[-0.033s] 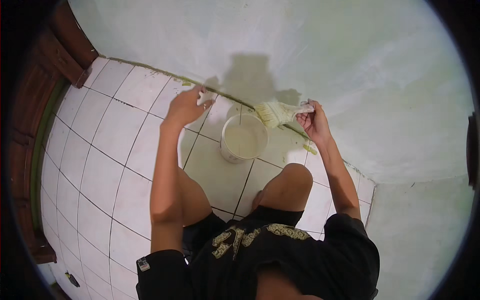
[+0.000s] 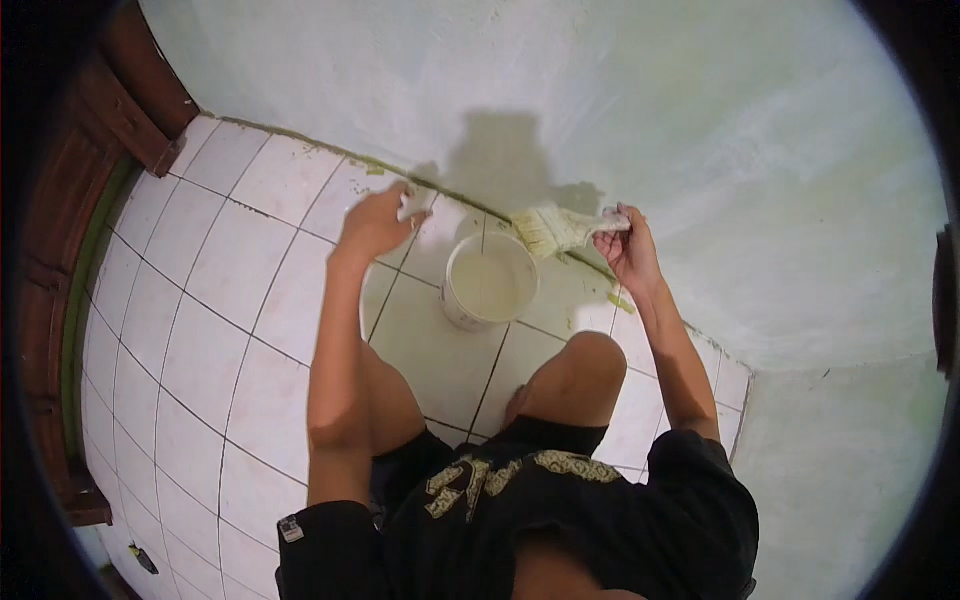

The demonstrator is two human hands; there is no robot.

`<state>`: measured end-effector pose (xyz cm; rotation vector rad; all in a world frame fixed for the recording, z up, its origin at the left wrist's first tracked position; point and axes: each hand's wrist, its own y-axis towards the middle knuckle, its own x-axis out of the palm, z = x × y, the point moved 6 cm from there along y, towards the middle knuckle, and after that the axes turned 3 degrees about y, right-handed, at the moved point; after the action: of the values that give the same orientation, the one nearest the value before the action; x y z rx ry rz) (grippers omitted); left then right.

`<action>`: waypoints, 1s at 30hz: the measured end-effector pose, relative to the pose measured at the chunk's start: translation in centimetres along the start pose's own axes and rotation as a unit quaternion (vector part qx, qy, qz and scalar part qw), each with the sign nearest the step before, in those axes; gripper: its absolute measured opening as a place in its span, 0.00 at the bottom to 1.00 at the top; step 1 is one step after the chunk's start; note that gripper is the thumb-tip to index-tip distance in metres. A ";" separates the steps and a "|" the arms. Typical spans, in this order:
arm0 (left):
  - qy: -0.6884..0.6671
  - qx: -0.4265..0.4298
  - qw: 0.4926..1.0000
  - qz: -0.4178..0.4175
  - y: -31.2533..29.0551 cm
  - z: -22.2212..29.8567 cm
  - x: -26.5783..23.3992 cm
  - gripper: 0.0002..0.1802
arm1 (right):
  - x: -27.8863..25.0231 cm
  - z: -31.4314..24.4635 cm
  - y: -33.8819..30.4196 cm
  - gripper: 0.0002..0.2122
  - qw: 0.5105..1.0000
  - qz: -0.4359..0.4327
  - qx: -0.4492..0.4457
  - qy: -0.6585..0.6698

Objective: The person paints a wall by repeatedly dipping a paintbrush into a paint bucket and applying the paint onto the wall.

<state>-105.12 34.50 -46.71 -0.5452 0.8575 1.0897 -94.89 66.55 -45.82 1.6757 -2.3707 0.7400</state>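
A wide, flat paintbrush [image 2: 562,229] is gripped by its pale, paint-smeared handle in my right hand [image 2: 632,250]. Its yellowish bristles point left, above the right rim of a white bucket [image 2: 462,316]. Thin, whitish liquid, probably paint, lies in the bucket, which stands upright on the floor between my knees and the wall. To the bucket's upper left, my left hand [image 2: 378,222] hovers with thumb and fingers apart. Nothing shows in it, and it touches neither bucket nor brush.
Ahead rises a pale green wall [image 2: 700,130] with whitish patches, carrying my shadow. Yellow-green smears [image 2: 621,302] mark the white tiled floor [image 2: 190,330] along its base. Dark brown wooden furniture or a door [image 2: 75,180] borders the left. A small dark object [image 2: 145,560] lies at lower left.
My left hand has shifted very slightly right and down in the picture. The brush in my right hand stays almost where it was.
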 end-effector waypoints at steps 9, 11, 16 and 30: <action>0.069 -0.066 0.995 0.005 -0.8 -2.4 3.6 0.24 | 5.3 -3.3 -0.4 0.12 0.989 -0.117 -0.055 -0.066; 0.064 -0.056 0.996 0.022 -0.7 -2.8 3.5 0.24 | 7.8 -5.5 -1.0 0.11 0.984 -0.126 -0.082 -0.096; 0.089 -0.088 0.992 -0.020 0.7 -4.2 5.1 0.26 | 15.2 -10.7 -2.5 0.06 0.957 -0.155 -0.190 -0.157; 0.084 0.006 0.990 -0.110 1.2 -2.6 9.0 0.25 | 32.1 -23.3 -9.8 0.06 0.306 0.038 -0.746 -0.591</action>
<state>-105.24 37.82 -55.61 -0.7114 0.9259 0.8455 -101.44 47.87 -10.05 0.7451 -1.5746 -2.7037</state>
